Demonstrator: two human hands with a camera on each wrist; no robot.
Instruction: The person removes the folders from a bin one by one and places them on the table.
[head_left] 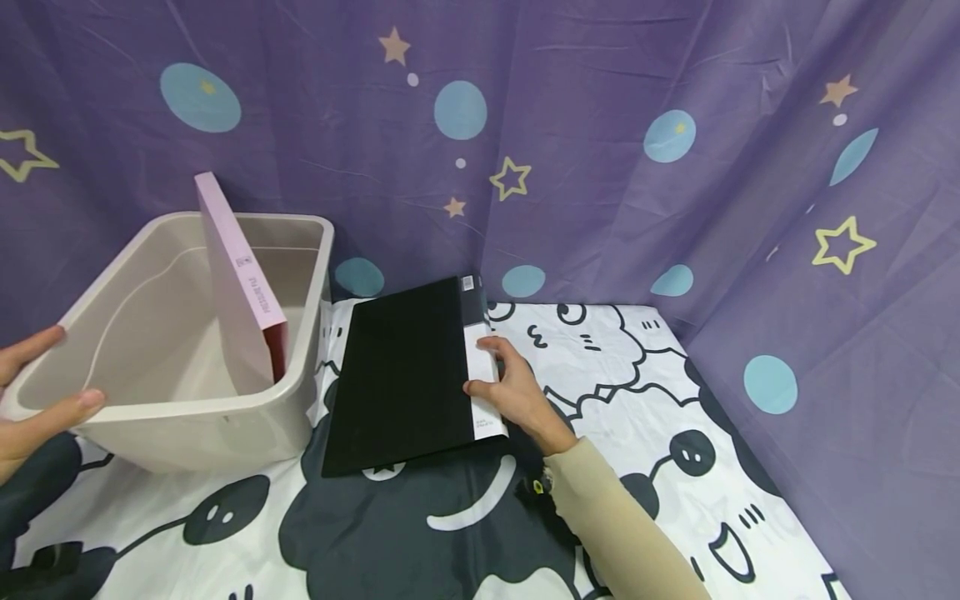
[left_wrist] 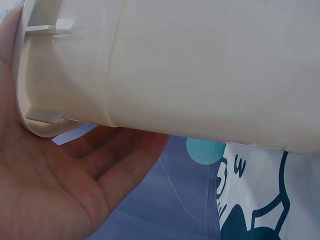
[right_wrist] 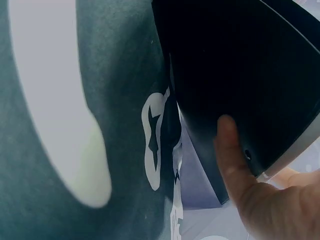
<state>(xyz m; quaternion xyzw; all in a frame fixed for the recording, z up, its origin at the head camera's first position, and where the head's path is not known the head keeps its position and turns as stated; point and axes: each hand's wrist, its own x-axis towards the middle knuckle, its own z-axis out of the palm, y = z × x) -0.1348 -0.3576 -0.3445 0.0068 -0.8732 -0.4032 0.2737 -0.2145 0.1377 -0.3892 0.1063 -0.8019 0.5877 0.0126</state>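
A beige plastic bin (head_left: 187, 417) stands at the left. My left hand (head_left: 37, 392) grips its near left corner, thumb at the front rim. In the left wrist view the left hand (left_wrist: 100, 185) lies along the bin's outer wall (left_wrist: 200, 65). Inside the bin a pink file folder (head_left: 240, 267) leans upright, its spine facing up. My right hand (head_left: 517, 387) pinches the white-labelled spine of a black file folder (head_left: 408, 379) just right of the bin. The right wrist view shows the right hand (right_wrist: 270, 200) with its thumb on the black cover (right_wrist: 240, 75), other fingers partly hidden behind.
A white cloth with black cartoon sheep (head_left: 585, 350) covers the surface. Behind and to the right hangs a purple curtain (head_left: 570, 225) with stars and blue dots. A small dark object (head_left: 56, 562) shows at the lower left edge.
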